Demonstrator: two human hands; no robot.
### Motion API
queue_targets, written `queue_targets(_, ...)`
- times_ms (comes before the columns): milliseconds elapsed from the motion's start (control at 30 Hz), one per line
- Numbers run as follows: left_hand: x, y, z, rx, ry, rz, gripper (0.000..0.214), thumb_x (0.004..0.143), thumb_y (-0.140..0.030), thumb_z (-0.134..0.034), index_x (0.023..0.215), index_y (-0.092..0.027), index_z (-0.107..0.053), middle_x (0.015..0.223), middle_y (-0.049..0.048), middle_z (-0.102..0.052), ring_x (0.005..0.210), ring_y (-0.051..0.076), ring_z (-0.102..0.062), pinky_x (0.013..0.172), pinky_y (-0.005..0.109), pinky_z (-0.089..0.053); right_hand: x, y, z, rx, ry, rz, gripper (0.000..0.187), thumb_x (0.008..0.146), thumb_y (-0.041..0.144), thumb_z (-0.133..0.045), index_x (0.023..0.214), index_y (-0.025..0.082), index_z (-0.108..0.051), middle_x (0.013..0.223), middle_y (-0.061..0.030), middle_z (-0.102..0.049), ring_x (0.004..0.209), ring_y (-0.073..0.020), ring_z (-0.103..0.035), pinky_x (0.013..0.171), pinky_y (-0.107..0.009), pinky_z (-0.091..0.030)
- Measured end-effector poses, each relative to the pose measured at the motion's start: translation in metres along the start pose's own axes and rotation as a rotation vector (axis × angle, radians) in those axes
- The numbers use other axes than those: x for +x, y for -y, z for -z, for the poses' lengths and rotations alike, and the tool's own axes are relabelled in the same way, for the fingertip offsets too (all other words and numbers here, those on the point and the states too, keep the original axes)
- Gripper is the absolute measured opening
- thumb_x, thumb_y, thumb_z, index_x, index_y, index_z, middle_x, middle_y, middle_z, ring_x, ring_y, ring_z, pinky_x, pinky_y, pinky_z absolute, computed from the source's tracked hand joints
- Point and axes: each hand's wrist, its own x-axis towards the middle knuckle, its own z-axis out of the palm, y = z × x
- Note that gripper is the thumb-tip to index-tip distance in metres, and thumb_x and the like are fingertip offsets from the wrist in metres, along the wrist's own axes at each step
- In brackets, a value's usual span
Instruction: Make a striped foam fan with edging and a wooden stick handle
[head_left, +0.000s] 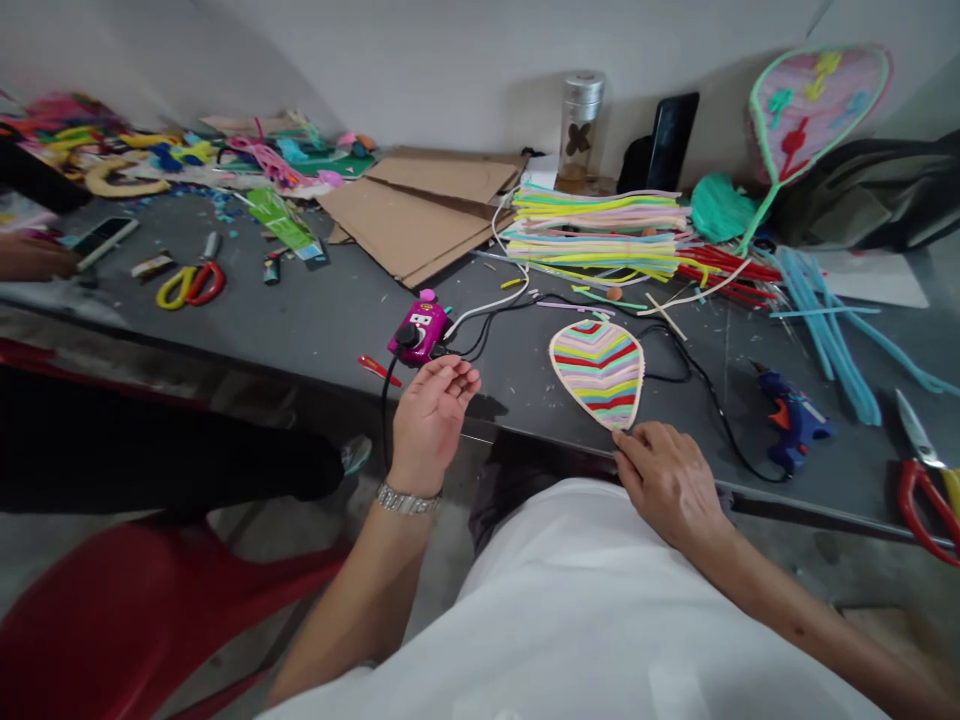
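Note:
A leaf-shaped piece striped in colored pipe cleaners [598,372], with a pale rim, lies flat near the table's front edge. My right hand [667,475] rests at that edge, its thumb and index finger closed on the piece's lower tip. Raised in front of the table edge, my left hand [433,415] has its palm turned up and its fingers loosely curled. Nothing shows in it. Just beyond its fingertips sits a magenta power socket block [421,330] with a black plug. To the right of my right hand lies a blue glue gun [795,420] on its cord.
Bundled pipe cleaners [600,235], cardboard sheets [427,210] and a bottle [583,130] stand toward the wall. Blue pipe cleaners [832,340] and red-handled scissors [926,480] lie right. Another person's hand [34,258] is far left, above a red chair [112,620].

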Motion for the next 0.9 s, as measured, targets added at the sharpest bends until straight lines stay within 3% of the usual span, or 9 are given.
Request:
queue_targets(100, -0.004, 0.005, 0.010, 0.105, -0.032, 0.002, 0.021, 0.079, -0.029, -0.082, 0.095, -0.018, -0.073, 0.096, 0.0047, -0.077, 0.099, 0.019, -0.075, 0.100, 0.039, -0.057, 0.000, 0.000, 0.000, -0.010, -0.007, 0.005, 0.017, 0.100, 0.018, -0.061, 0.106, 0.015, -0.076, 0.089, -0.0083, -0.065, 0.079, -0.0215, -0.052, 0.070, -0.035, -0.030)
queue_targets(200, -0.021, 0.012, 0.023, 0.338, -0.036, -0.050, 0.022, 0.088, -0.035, -0.077, 0.102, -0.018, -0.073, 0.111, 0.0093, -0.077, 0.113, 0.023, -0.073, 0.099, 0.039, -0.059, 0.000, 0.000, 0.001, -0.016, -0.015, 0.009, 0.017, 0.100, 0.019, -0.061, 0.106, 0.014, -0.076, 0.088, -0.0081, -0.065, 0.079, -0.0215, -0.052, 0.070, -0.035, -0.030)
queue_targets(333, -0.045, 0.032, 0.043, 0.816, 0.017, -0.377, 0.025, 0.101, -0.029, -0.059, 0.121, -0.018, -0.068, 0.131, 0.0142, -0.073, 0.125, 0.025, -0.069, 0.105, 0.042, -0.057, -0.001, -0.001, -0.001, -0.022, -0.022, 0.026, 0.017, 0.101, 0.019, -0.061, 0.106, 0.015, -0.077, 0.088, -0.0078, -0.066, 0.078, -0.0215, -0.053, 0.069, -0.034, -0.029)
queue_targets(433, -0.051, 0.050, 0.055, 1.209, 0.175, -0.675, 0.040, 0.102, -0.018, -0.050, 0.141, -0.017, -0.058, 0.148, 0.0174, -0.064, 0.146, 0.026, -0.055, 0.116, 0.045, -0.050, -0.001, -0.002, -0.002, -0.024, -0.029, 0.030, 0.018, 0.101, 0.019, -0.060, 0.107, 0.014, -0.077, 0.088, -0.0080, -0.065, 0.078, -0.0208, -0.053, 0.069, -0.034, -0.029)
queue_targets(533, -0.051, 0.057, 0.061, 1.454, 0.235, -0.825, 0.052, 0.100, -0.011, -0.046, 0.152, -0.017, -0.048, 0.151, 0.0187, -0.062, 0.151, 0.027, -0.049, 0.116, 0.048, -0.047, -0.001, -0.002, -0.003, -0.032, -0.027, 0.032, 0.018, 0.101, 0.019, -0.060, 0.106, 0.013, -0.077, 0.087, -0.0082, -0.065, 0.078, -0.0209, -0.053, 0.069, -0.034, -0.030)
queue_targets(633, -0.056, 0.048, 0.057, 1.638, 0.206, -0.723, 0.061, 0.099, -0.010, -0.046, 0.158, -0.019, -0.040, 0.150, 0.0173, -0.064, 0.151, 0.031, -0.049, 0.115, 0.054, -0.042, 0.000, -0.001, -0.002, -0.045, -0.027, 0.042, 0.017, 0.101, 0.019, -0.060, 0.105, 0.014, -0.076, 0.087, -0.0082, -0.065, 0.077, -0.0210, -0.053, 0.069, -0.034, -0.030)
queue_targets(767, -0.070, 0.030, 0.043, 1.823, 0.257, -0.512, 0.071, 0.096, -0.015, -0.054, 0.164, -0.020, -0.035, 0.161, 0.0158, -0.053, 0.162, 0.039, -0.026, 0.120, 0.064, -0.032, 0.000, -0.003, -0.002, -0.052, -0.040, 0.065, 0.019, 0.101, 0.018, -0.058, 0.106, 0.014, -0.076, 0.087, -0.0083, -0.065, 0.077, -0.0202, -0.054, 0.068, -0.033, -0.030)
queue_targets(833, -0.076, 0.024, 0.038, 1.862, 0.310, -0.455, 0.076, 0.094, -0.019, -0.060, 0.165, -0.022, -0.034, 0.168, 0.0135, -0.043, 0.164, 0.042, -0.018, 0.124, 0.071, -0.023, -0.002, -0.006, -0.004, -0.049, -0.045, 0.086, 0.021, 0.102, 0.018, -0.056, 0.107, 0.013, -0.076, 0.088, -0.0090, -0.065, 0.077, -0.0204, -0.054, 0.068, -0.033, -0.031)
queue_targets(900, -0.076, 0.018, 0.035, 1.825, 0.328, -0.422, 0.076, 0.093, -0.022, -0.063, 0.164, -0.024, -0.036, 0.170, 0.0119, -0.042, 0.163, 0.041, -0.021, 0.125, 0.072, -0.020, -0.004, -0.010, -0.008, -0.048, -0.047, 0.109, 0.022, 0.103, 0.020, -0.055, 0.107, 0.012, -0.076, 0.089, -0.0097, -0.065, 0.076, -0.0208, -0.055, 0.066, -0.034, -0.031)
